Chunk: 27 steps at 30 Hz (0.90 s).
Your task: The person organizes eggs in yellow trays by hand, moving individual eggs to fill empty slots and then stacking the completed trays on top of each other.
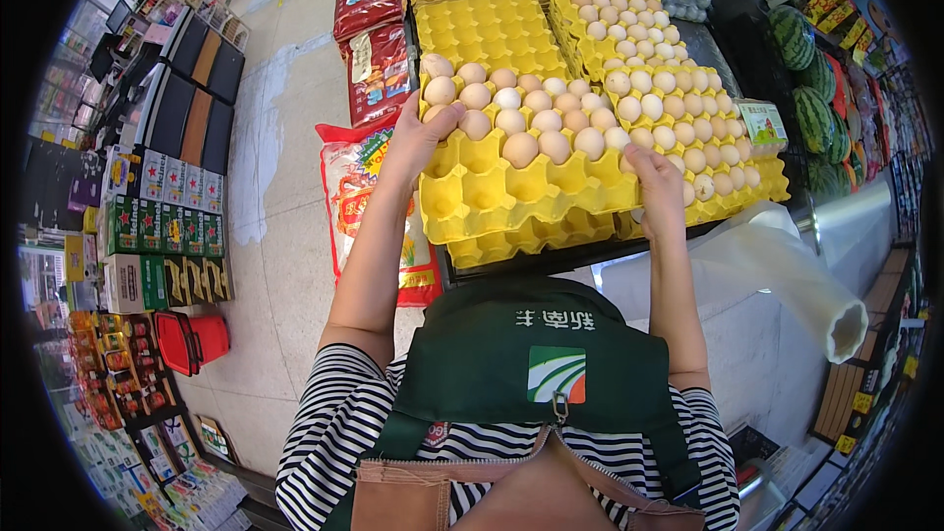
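Note:
A yellow egg tray [542, 184] is gripped at both sides by my hands and tilts slightly above the trays under it. My left hand [430, 134] holds its left edge, the thumb lying over the rim beside an egg. At the right edge, my right hand [656, 181] pinches the rim near the front. Brown and cream eggs [546, 122] fill the back rows, while several front cups hold none. More yellow trays [531, 236] show beneath. To the right stands a stack of trays with eggs [689, 129]. Behind the held tray lies a bare yellow tray [487, 29].
Red bags [376, 74] and a white-and-red bag [346, 199] stand left of the display. A roll of clear plastic bags [796, 287] juts out at right. Watermelons [815, 103] lie beyond. Stacked Heineken cartons [166, 228] and red baskets [193, 343] stand across the aisle at left.

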Motion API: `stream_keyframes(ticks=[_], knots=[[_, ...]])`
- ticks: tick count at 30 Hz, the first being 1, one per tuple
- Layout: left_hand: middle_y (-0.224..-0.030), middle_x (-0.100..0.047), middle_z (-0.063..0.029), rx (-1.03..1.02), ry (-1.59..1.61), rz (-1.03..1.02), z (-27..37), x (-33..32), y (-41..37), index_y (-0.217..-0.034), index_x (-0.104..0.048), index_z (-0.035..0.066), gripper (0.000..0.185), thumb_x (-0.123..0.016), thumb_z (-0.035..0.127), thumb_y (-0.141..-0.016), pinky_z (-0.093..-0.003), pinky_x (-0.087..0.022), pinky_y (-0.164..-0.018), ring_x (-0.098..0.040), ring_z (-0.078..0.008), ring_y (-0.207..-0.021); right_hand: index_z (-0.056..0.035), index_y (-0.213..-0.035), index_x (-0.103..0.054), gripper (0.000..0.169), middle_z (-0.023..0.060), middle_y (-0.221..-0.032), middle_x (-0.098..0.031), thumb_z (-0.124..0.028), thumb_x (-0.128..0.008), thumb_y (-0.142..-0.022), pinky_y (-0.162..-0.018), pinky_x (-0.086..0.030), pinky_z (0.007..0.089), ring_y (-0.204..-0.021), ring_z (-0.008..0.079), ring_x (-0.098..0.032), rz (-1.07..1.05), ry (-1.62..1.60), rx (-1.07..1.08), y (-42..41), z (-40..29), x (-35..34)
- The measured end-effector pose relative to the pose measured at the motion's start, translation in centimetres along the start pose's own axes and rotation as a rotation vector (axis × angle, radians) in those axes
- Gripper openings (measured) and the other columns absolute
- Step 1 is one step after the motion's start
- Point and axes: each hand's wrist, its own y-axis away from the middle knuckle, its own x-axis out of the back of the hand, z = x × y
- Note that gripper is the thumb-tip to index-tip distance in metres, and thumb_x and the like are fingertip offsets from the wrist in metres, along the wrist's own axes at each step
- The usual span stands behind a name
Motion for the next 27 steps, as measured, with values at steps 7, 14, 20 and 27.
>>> stream_keyframes(ticks=[7, 14, 20, 27], knots=[[-0.129, -0.056, -0.0134, -0.097, -0.088, 0.028, -5.2, 3.1, -1.3, -0.143, -0.036, -0.001, 0.076, -0.075, 0.019, -0.082, -0.0322, -0.047, -0.096, -0.056, -0.0203, -0.115, 0.0050, -0.115, -0.062, 0.043, 0.0066, -0.107, -0.063, -0.029, -0.067, -0.090, -0.088, -0.044, 0.0285, -0.098, 0.0133, -0.057, -0.033, 0.070, -0.171, 0.7, 4.0, 0.3], [-0.136, -0.052, -0.0118, -0.071, -0.020, 0.035, -6.9, 4.2, 0.4, -0.149, -0.031, 0.003, 0.077, -0.071, 0.016, -0.085, -0.0339, -0.045, -0.101, -0.053, -0.0212, -0.122, 0.0015, -0.142, -0.041, 0.068, 0.0124, -0.138, -0.050, -0.040, -0.062, -0.093, -0.104, -0.037, 0.0307, -0.126, 0.0200, -0.048, -0.167, 0.034, -0.323, 1.0, 2.7, -2.3], [-0.138, -0.050, -0.0115, -0.141, 0.026, 0.105, -5.1, 6.1, 1.4, -0.149, -0.031, 0.004, 0.077, -0.071, 0.017, -0.084, -0.0348, -0.045, -0.102, -0.052, -0.0224, -0.123, 0.0008, -0.138, -0.046, 0.058, 0.0094, -0.131, -0.054, -0.033, -0.063, -0.094, -0.101, -0.040, 0.0301, -0.120, 0.0166, -0.049, -0.257, 0.029, -0.103, 0.7, 3.1, -3.7], [-0.136, -0.052, -0.0115, -0.213, 0.047, 0.254, -3.7, 13.8, 6.8, -0.147, -0.033, 0.004, 0.075, -0.071, 0.019, -0.084, -0.0347, -0.047, -0.099, -0.055, -0.0219, -0.119, 0.0019, -0.129, -0.048, 0.056, 0.0166, -0.120, -0.054, -0.038, -0.065, -0.093, -0.097, -0.042, 0.0343, -0.112, 0.0228, -0.052, -0.483, 0.191, 0.038, 1.6, 6.0, -10.5]])
